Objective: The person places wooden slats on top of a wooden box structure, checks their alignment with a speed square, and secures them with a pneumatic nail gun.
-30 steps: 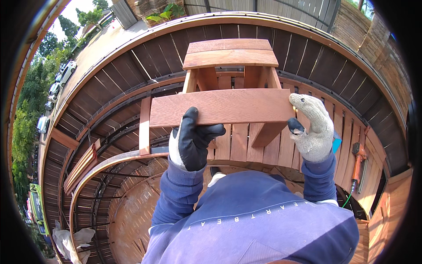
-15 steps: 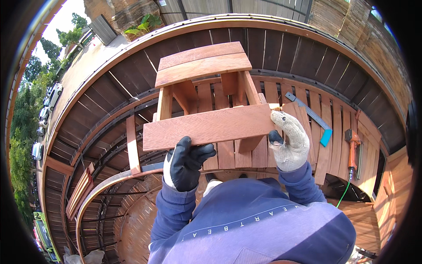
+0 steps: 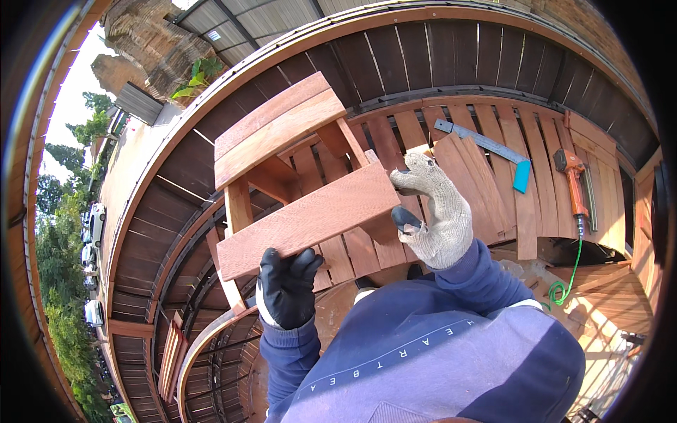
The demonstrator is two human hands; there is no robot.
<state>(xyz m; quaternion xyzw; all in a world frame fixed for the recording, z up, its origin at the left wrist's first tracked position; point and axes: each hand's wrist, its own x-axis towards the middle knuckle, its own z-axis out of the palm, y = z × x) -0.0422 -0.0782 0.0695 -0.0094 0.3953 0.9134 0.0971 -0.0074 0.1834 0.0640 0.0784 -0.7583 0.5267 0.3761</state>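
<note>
A reddish wooden frame (image 3: 271, 130) stands on the slatted deck, with two planks across its far top. Along its near side is a broad board (image 3: 307, 222), slanting up toward the right. My left hand (image 3: 285, 289), in a black-palmed glove, grips the board’s lower edge near its left end, fingers curled. My right hand (image 3: 434, 211), in a cream knit glove with a dark patch at the thumb, holds the board’s right end between bent fingers and thumb. The underside of the frame is partly hidden.
Slatted decking (image 3: 539, 190) curves around me inside a dark railing (image 3: 451, 56). To the right lie loose planks (image 3: 472, 183), a metal square (image 3: 479, 141) with a turquoise handle and an orange power tool (image 3: 571, 173) with a green hose (image 3: 572, 275). Stacked strips (image 3: 173, 352) are at lower left.
The frame and board now sit further left in view and slant more, rising to the right. Both hands stay on the board. More of the tools and decking on the right shows.
</note>
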